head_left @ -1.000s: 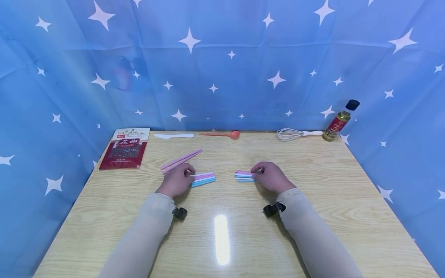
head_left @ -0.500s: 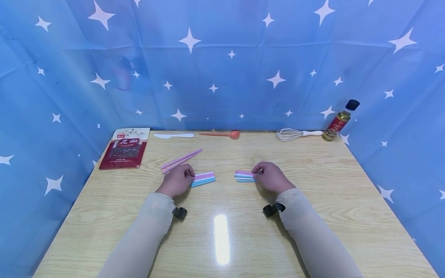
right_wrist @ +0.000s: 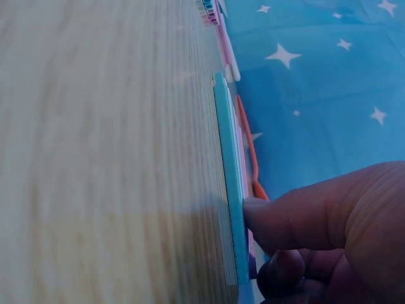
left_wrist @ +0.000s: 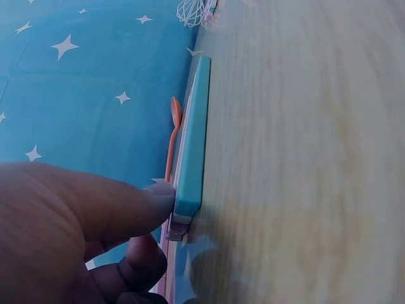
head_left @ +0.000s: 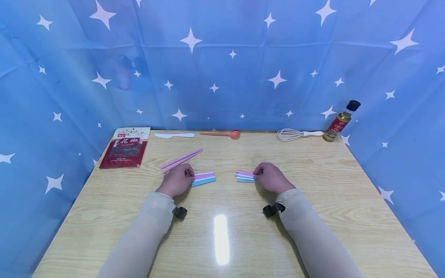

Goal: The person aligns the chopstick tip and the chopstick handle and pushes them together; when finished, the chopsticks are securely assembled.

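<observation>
Several pink, white and blue plastic sticks lie side by side in two short bundles on the table. My left hand point(head_left: 177, 180) pinches the left end of the left bundle point(head_left: 204, 179). In the left wrist view its thumb sits by the near end of a teal stick point(left_wrist: 195, 139), with the other fingers curled below. On the other side my right hand point(head_left: 272, 178) holds the right end of the right bundle point(head_left: 245, 177). Its thumb presses beside a teal stick point(right_wrist: 230, 164) in the right wrist view. Each hand hides the end it holds.
Pink chopsticks point(head_left: 180, 159) lie behind my left hand. Along the back edge are a red and white spice packet point(head_left: 126, 148), a white knife point(head_left: 174, 135), an orange-red spoon point(head_left: 234, 134), a whisk point(head_left: 290, 134) and an oil bottle point(head_left: 337, 125). A starry blue curtain point(head_left: 222, 65) stands behind.
My right fingertips have drawn back slightly to the right along their bundle. The left hand and both bundles stay nearly still.
</observation>
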{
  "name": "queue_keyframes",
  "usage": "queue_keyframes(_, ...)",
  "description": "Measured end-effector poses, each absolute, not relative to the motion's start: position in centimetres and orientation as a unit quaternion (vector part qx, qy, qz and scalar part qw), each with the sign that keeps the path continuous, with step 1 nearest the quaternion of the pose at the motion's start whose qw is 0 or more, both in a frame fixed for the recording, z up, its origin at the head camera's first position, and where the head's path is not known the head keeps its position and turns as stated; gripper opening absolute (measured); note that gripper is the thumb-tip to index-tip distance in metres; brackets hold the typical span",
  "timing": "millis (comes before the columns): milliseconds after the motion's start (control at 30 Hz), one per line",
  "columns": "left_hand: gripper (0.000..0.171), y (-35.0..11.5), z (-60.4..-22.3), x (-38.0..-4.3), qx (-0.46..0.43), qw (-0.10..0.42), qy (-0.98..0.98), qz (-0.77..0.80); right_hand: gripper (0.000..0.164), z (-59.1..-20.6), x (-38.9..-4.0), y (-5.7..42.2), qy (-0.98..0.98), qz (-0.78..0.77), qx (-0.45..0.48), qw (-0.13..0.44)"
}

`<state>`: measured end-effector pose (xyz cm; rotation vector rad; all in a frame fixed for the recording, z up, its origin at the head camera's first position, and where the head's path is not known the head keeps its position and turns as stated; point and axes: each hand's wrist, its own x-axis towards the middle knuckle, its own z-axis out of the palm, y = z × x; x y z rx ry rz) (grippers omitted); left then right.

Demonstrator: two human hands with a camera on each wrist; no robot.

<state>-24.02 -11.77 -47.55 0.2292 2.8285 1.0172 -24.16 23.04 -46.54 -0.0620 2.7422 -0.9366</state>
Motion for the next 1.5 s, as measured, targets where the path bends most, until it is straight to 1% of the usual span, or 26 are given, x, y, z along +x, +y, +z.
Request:
queue_keyframes(600,0.008,-11.75,-47.22,-23.80,0.071,0.088,0.938,0.329,0.009,-46.33,-23.97,22.97,0.939,-0.319,-0.024,0.129)
queue_keyframes(967,0.009,-11.78,-47.38,-23.90,0.064,0.105,0.939,0.321,0.006,-46.54,-24.06,23.10,0.941,-0.314,-0.035,0.120)
queue_keyframes(1133,0.009,-11.76,-47.39,-23.89,0.066,0.105,0.940,0.318,0.005,-46.57,-24.10,23.10,0.939,-0.322,-0.040,0.115)
queue_keyframes(1300,0.008,-11.77,-47.36,-24.01,0.069,0.103,0.939,0.320,0.010,-46.70,-24.21,23.19,0.935,-0.331,-0.039,0.118)
queue_keyframes(1500,0.007,-11.83,-47.46,-23.94,0.083,0.077,0.930,0.351,0.016,-46.43,-24.23,23.19,0.928,-0.355,-0.049,0.104)
